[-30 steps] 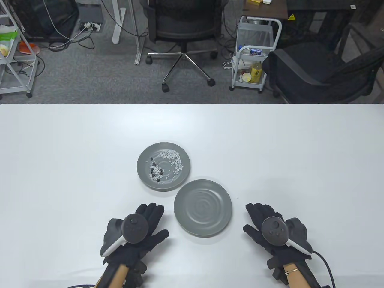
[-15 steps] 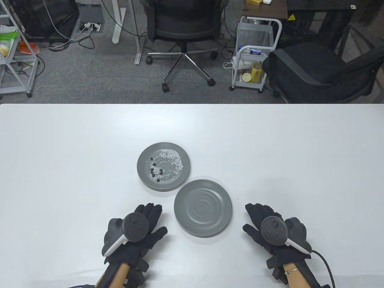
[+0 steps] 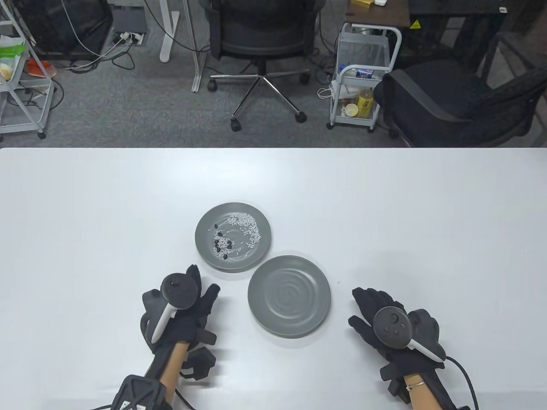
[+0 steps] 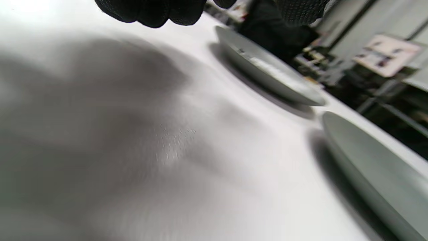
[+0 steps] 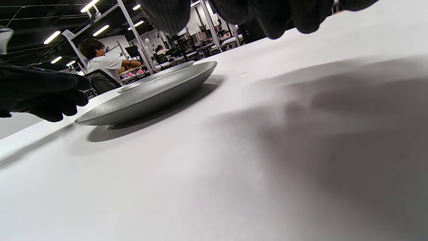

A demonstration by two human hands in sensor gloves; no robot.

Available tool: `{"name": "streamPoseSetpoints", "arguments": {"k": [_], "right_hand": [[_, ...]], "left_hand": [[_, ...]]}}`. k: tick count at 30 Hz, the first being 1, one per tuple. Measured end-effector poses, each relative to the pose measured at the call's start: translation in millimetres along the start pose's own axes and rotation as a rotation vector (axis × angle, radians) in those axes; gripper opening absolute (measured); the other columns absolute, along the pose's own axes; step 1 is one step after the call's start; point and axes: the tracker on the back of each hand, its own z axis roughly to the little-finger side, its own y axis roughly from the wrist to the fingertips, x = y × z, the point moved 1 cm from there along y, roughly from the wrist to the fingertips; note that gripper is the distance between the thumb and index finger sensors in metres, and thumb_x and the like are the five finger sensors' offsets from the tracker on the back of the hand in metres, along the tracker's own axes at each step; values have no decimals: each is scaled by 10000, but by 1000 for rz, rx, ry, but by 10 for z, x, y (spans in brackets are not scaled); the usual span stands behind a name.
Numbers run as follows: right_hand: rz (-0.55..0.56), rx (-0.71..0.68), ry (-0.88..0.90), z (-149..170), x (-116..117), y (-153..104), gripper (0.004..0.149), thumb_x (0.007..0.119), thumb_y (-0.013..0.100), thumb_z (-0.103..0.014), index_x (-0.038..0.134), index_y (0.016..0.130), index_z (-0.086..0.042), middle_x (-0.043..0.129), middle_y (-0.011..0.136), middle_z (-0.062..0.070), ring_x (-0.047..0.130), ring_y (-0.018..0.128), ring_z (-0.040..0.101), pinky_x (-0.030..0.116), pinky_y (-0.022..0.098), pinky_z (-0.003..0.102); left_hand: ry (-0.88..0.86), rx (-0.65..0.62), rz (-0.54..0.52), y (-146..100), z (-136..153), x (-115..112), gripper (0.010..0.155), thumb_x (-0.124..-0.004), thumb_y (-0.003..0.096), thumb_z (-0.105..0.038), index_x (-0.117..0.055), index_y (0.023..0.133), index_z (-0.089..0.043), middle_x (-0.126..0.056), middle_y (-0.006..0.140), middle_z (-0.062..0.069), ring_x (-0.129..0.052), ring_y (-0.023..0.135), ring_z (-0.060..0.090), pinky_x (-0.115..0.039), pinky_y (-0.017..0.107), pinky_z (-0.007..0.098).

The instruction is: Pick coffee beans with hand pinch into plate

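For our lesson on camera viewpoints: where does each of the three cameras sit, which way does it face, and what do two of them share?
Table view: high up, looking down at the white table; shows left hand, right hand, both forearms.
Left wrist view: low by the table, facing the rice-and-bean plate and empty plate; blurred fingertips on top.
Right wrist view: low, facing the empty plate; fingertips on top.
Both wrist views share the two plates.

Office, swivel chair (image 3: 260, 42), desks, utility cart (image 3: 363, 81)
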Motion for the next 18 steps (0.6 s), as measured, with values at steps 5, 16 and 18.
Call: {"name": "streamPoseSetpoints", "arguments": {"k": [5,16,18], "right_hand": [[38,-10,2,3,-22,-4,634,518,712,-482,362,1224,-142,482,1211,238,489,1095,521,451,741,671],[62,20,-11,42,-49,-12,619,518,712,-479,391,1219,-147,512,1204,227,515,1090,511,462,741,666],[48,29,-19,51,-33,6,615,518,712,-478,398,1218,-149,515,1204,223,518,1091,509,463,741,665]], "left_hand": [[-160,155,1,288,-38,84,787,-554,662,-541,-195,1203,-98,-498,1159,282,-522,976,470,-539,744,561],[-20,348,-12,594,-233,80,877,-574,646,-628,-158,1208,-99,-707,983,197,-739,798,318,-701,614,427],[34,359,-20,625,-276,64,880,-595,641,-629,-173,1208,-104,-738,947,162,-764,768,286,-721,591,402]]}}
